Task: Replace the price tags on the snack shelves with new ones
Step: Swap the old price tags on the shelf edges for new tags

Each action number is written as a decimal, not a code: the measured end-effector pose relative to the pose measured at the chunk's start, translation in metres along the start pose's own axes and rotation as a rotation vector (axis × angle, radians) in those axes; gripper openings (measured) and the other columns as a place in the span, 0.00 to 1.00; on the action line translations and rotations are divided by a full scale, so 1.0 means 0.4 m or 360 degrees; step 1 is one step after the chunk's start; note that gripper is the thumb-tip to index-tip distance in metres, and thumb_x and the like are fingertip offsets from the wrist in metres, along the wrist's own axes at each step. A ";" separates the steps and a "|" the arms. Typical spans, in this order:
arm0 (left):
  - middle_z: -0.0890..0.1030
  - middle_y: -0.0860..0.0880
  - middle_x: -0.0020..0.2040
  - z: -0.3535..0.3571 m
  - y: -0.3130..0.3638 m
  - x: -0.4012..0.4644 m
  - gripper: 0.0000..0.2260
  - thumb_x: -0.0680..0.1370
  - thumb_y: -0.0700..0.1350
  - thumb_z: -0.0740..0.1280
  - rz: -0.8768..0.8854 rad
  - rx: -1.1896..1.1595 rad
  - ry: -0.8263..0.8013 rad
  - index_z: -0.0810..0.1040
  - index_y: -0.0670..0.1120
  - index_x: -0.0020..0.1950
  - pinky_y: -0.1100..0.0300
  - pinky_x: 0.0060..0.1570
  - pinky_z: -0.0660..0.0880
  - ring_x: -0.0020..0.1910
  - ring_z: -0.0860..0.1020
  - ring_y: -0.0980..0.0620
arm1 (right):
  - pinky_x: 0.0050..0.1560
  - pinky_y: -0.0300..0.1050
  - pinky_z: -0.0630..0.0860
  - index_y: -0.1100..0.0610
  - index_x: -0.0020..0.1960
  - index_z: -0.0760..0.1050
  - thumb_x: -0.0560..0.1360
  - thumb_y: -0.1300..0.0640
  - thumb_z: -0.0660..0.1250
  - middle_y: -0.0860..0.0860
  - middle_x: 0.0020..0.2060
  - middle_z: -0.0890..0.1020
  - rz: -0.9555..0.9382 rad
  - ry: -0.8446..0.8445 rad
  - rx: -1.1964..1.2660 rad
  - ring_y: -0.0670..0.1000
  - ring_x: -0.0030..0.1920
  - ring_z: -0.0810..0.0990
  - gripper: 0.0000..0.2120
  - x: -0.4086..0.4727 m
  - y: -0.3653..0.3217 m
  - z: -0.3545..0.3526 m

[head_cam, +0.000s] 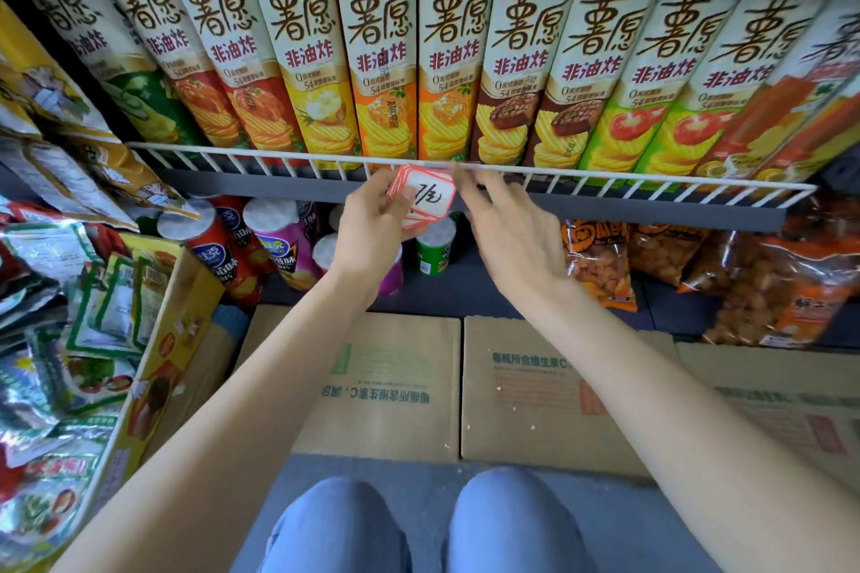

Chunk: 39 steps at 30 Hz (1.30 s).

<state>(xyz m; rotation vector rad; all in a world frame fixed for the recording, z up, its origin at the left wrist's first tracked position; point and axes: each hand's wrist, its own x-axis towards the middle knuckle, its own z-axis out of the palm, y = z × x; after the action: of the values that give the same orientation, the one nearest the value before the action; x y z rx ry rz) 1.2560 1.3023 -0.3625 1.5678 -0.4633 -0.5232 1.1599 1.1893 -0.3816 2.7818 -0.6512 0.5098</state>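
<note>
The left hand (372, 219) pinches a stack of price tags (421, 196) just below the shelf rail (605, 179). The right hand (507, 223), fingers spread, reaches toward the top tag. A loose pinch could spill the stack.

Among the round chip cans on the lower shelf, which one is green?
The green can stands just below the stack of price tags in the left hand. The other cans to its left are red or purple.
</note>
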 end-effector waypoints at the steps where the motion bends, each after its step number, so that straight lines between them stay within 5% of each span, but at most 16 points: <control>1: 0.80 0.44 0.49 0.004 0.019 -0.006 0.08 0.81 0.39 0.59 -0.0034 -0.0010 -0.0005 0.73 0.41 0.58 0.63 0.45 0.80 0.48 0.80 0.50 | 0.27 0.43 0.67 0.50 0.73 0.61 0.74 0.62 0.66 0.50 0.59 0.74 0.0006 -0.0125 0.0183 0.53 0.49 0.77 0.29 0.002 0.007 -0.012; 4: 0.80 0.46 0.48 0.018 0.085 -0.022 0.06 0.81 0.39 0.59 -0.0115 -0.0023 -0.0023 0.73 0.43 0.55 0.65 0.42 0.80 0.47 0.80 0.51 | 0.40 0.45 0.78 0.47 0.68 0.68 0.81 0.53 0.56 0.47 0.63 0.73 0.0412 -0.0515 0.1385 0.51 0.54 0.77 0.16 0.027 0.023 -0.115; 7: 0.80 0.48 0.44 0.041 0.171 -0.048 0.05 0.81 0.39 0.59 -0.0190 -0.0068 -0.0040 0.73 0.43 0.54 0.67 0.40 0.79 0.44 0.79 0.53 | 0.26 0.32 0.72 0.48 0.49 0.75 0.78 0.49 0.61 0.43 0.46 0.79 0.0996 -0.0649 0.2311 0.47 0.41 0.80 0.06 0.048 0.049 -0.216; 10: 0.80 0.46 0.45 0.075 0.268 -0.086 0.06 0.81 0.38 0.59 -0.0280 -0.0112 -0.0140 0.74 0.42 0.54 0.61 0.46 0.80 0.44 0.80 0.51 | 0.25 0.27 0.65 0.55 0.41 0.77 0.72 0.56 0.71 0.45 0.34 0.79 0.1039 -0.0425 0.2106 0.46 0.35 0.77 0.04 0.044 0.086 -0.321; 14: 0.80 0.48 0.45 0.150 0.423 -0.146 0.07 0.80 0.38 0.60 -0.0468 -0.0166 -0.0260 0.76 0.46 0.47 0.59 0.49 0.80 0.46 0.80 0.52 | 0.32 0.31 0.70 0.54 0.34 0.75 0.68 0.58 0.74 0.47 0.29 0.78 0.1209 -0.0359 0.1983 0.45 0.29 0.76 0.09 0.024 0.171 -0.466; 18: 0.80 0.50 0.44 0.256 0.556 -0.206 0.05 0.79 0.39 0.62 -0.0557 -0.0139 -0.0374 0.76 0.47 0.47 0.61 0.45 0.80 0.45 0.80 0.55 | 0.31 0.27 0.66 0.57 0.37 0.77 0.69 0.57 0.74 0.45 0.29 0.77 0.1271 -0.0341 0.1822 0.40 0.30 0.73 0.07 -0.020 0.282 -0.596; 21: 0.81 0.49 0.42 0.348 0.622 -0.259 0.05 0.80 0.41 0.62 -0.0528 -0.0080 -0.0448 0.76 0.47 0.46 0.65 0.40 0.80 0.38 0.81 0.60 | 0.35 0.32 0.68 0.61 0.38 0.79 0.71 0.57 0.73 0.49 0.31 0.80 0.1281 -0.0304 0.1702 0.45 0.32 0.75 0.07 -0.073 0.376 -0.671; 28: 0.80 0.49 0.44 0.668 0.705 -0.379 0.05 0.80 0.41 0.61 -0.0566 -0.0066 -0.0466 0.75 0.42 0.53 0.58 0.46 0.81 0.42 0.80 0.53 | 0.35 0.45 0.71 0.55 0.37 0.78 0.72 0.60 0.70 0.46 0.28 0.77 0.1223 -0.0293 0.1570 0.50 0.33 0.76 0.05 -0.217 0.688 -0.780; 34: 0.77 0.42 0.46 0.937 0.739 -0.477 0.04 0.80 0.40 0.62 -0.0519 -0.0104 -0.0454 0.74 0.40 0.50 0.62 0.39 0.80 0.45 0.78 0.48 | 0.38 0.38 0.71 0.58 0.42 0.80 0.71 0.62 0.70 0.48 0.33 0.79 0.1187 -0.0337 0.1611 0.44 0.34 0.76 0.01 -0.322 0.963 -0.850; 39: 0.80 0.46 0.43 1.122 0.758 -0.507 0.04 0.79 0.40 0.62 -0.0532 -0.0110 -0.0506 0.76 0.42 0.49 0.62 0.41 0.81 0.42 0.80 0.54 | 0.41 0.51 0.79 0.56 0.43 0.78 0.71 0.64 0.69 0.49 0.34 0.80 0.1278 -0.0320 0.1644 0.49 0.35 0.79 0.04 -0.376 1.146 -0.833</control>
<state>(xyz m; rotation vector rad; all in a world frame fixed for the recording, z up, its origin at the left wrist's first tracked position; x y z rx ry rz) 0.8346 1.0387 -0.0670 1.5076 -0.4177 -1.0443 0.7273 0.9485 -0.0674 3.3743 -2.0860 0.9115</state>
